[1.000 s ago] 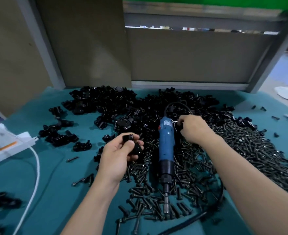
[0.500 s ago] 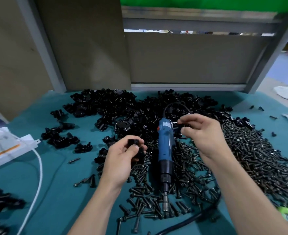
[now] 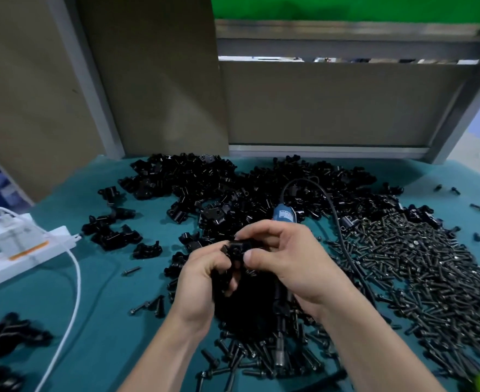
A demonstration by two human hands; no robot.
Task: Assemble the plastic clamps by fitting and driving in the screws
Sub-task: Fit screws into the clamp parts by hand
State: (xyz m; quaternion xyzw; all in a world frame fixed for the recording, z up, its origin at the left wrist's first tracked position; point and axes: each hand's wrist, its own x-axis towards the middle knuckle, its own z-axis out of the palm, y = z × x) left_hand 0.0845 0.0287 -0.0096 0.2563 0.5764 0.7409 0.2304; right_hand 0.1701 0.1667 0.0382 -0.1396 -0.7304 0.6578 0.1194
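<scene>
Left hand (image 3: 202, 281) and right hand (image 3: 292, 261) are pinching a clamp (image 3: 237, 250), probably light and stiff, best gripped by its sides.

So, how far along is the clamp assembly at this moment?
Done, perhaps: a few black plastic clamps set apart at the far left side. In hand: the left hand and right hand pinch one black clamp piece together, while the blue electric screwdriver lies unheld. To do: the big heap of black clamp parts and the heap of dark metal screws.
</scene>
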